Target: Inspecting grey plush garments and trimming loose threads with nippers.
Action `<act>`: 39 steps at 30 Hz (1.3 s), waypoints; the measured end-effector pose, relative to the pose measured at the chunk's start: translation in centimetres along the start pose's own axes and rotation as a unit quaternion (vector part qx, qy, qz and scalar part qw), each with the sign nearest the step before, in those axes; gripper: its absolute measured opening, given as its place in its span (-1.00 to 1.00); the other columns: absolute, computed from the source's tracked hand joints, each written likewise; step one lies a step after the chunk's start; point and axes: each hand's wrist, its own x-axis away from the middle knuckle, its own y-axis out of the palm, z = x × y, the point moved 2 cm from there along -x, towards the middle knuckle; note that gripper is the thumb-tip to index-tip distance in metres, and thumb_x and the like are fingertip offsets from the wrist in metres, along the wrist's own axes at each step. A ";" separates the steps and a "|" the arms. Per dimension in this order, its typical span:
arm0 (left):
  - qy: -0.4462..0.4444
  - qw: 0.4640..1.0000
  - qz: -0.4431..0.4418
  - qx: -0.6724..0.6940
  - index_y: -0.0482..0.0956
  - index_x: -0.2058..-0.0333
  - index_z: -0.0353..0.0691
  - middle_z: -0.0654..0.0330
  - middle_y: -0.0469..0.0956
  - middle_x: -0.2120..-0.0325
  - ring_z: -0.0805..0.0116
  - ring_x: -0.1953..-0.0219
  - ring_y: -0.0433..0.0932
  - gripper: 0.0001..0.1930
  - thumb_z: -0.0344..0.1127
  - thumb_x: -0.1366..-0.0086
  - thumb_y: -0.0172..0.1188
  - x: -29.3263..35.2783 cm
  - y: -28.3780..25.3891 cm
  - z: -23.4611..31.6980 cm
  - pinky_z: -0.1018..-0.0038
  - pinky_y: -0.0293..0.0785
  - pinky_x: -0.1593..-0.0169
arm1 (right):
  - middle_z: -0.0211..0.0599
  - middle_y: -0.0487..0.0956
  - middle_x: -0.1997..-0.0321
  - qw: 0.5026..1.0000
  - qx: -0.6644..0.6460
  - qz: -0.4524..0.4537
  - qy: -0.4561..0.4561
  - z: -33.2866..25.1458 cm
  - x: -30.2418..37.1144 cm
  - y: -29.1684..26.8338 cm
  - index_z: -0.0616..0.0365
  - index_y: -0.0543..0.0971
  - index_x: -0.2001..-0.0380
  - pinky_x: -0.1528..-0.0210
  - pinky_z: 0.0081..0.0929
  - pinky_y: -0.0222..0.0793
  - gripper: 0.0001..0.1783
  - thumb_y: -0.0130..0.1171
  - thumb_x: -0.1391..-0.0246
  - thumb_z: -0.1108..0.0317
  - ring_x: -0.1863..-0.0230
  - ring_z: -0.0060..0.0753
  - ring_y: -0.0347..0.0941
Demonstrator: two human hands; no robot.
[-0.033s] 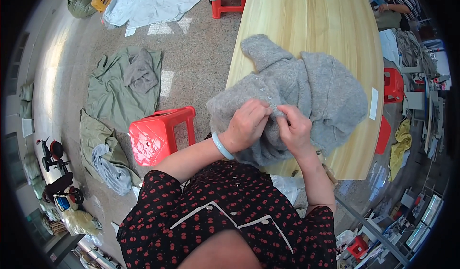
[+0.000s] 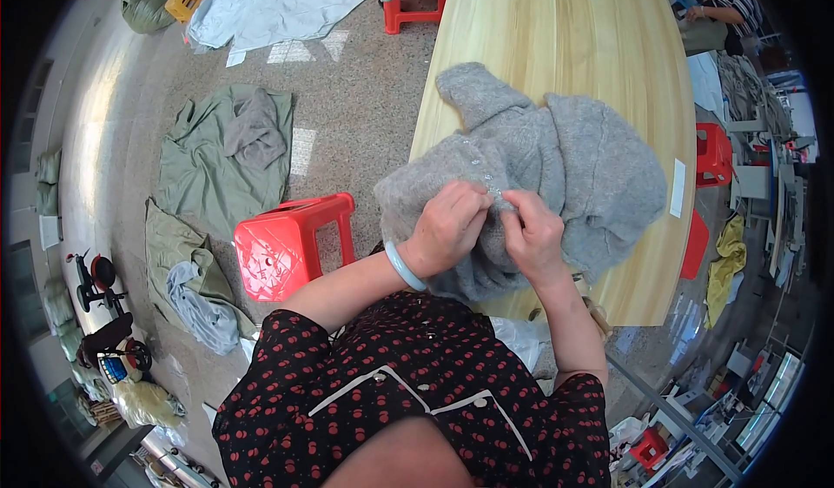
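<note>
A fuzzy grey knitted cardigan lies bunched on the near end of the wooden table. Small shiny buttons run in a row along its front edge. My left hand, with a pale blue bangle on the wrist, closes on the cardigan's edge just left of the buttons. Close beside it, my right hand pinches the same edge between thumb and forefinger. The fingertips of both hands nearly meet at the lower end of the button row. Whether a button is between them is hidden.
The pale wooden table stretches away ahead. Left of me stands a red plastic stool. Green cloth with a grey knit on it lies on the floor. Another person sits at the far right, near red stools.
</note>
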 end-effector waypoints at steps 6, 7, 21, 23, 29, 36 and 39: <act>-0.016 0.998 0.052 -0.028 0.40 0.45 -0.33 0.07 0.44 0.50 0.14 0.46 0.44 -0.81 -0.65 0.11 0.12 0.0 0.8 0.2 0.41 0.37 0.40 | -0.17 0.45 0.52 0.998 0.020 0.057 -0.019 0.0 -0.1 1.0 0.24 0.46 0.43 0.50 -0.40 0.33 -0.82 0.06 0.23 0.62 0.52 -0.18 0.41; -0.017 0.998 0.061 -0.030 0.40 0.45 -0.33 0.06 0.44 0.51 0.13 0.46 0.43 -0.80 -0.66 0.12 0.12 0.1 0.9 0.2 0.42 0.37 0.39 | -0.17 0.45 0.52 0.997 0.015 0.069 -0.016 0.1 -0.1 1.2 0.24 0.46 0.43 0.51 -0.41 0.32 -0.82 0.06 0.23 0.62 0.53 -0.18 0.41; -0.136 0.959 -0.189 0.160 0.49 0.33 -0.34 0.06 0.52 0.49 0.35 0.42 0.51 -0.85 -0.43 -0.13 0.04 -3.5 -1.0 -2.7 0.49 0.39 0.32 | -0.48 0.42 0.39 0.941 -0.266 0.005 0.210 2.6 0.2 0.7 0.28 0.44 0.37 0.29 -0.76 0.20 -0.82 -0.03 0.12 0.63 0.36 -0.72 0.28; -0.093 0.967 -0.201 0.122 0.49 0.33 -0.34 0.02 0.51 0.49 0.30 0.42 0.52 -0.85 -0.42 -0.13 0.04 -3.4 -0.6 -2.7 0.47 0.39 0.32 | -0.42 0.45 0.46 0.952 -0.251 0.049 0.167 2.6 0.0 0.8 0.25 0.46 0.42 0.38 -0.75 0.20 -0.85 0.01 0.16 0.59 0.46 -0.70 0.28; -0.202 0.934 -0.197 0.218 0.49 0.33 -0.33 0.08 0.51 0.52 0.35 0.45 0.50 -0.84 -0.38 -0.17 0.01 -2.3 0.4 -4.0 0.48 0.38 0.34 | -0.26 0.46 0.44 0.996 -0.069 0.035 -0.052 1.9 -0.3 0.5 0.21 0.47 0.41 0.39 -0.54 0.32 -0.80 0.04 0.22 0.64 0.44 -0.35 0.40; -0.346 0.867 -0.200 0.298 0.48 0.35 -0.32 0.32 0.44 0.53 0.64 0.46 0.37 -0.86 -0.37 -0.21 0.00 2.4 -0.8 -5.4 0.70 0.32 0.37 | -0.17 0.46 0.31 0.989 0.049 -0.074 -0.117 1.8 3.9 0.8 0.18 0.47 0.33 0.30 -0.37 0.36 -0.74 0.09 0.21 0.60 0.34 -0.13 0.43; -0.448 0.868 -0.115 0.180 0.46 0.36 -0.33 0.29 0.45 0.53 0.60 0.48 0.37 -0.84 -0.34 -0.19 0.02 4.1 -1.4 -8.4 0.68 0.31 0.40 | -0.17 0.49 0.24 0.933 -0.010 -0.356 0.043 2.2 7.7 1.3 0.20 0.48 0.29 0.19 -0.35 0.33 -0.75 0.11 0.13 0.41 0.26 -0.06 0.42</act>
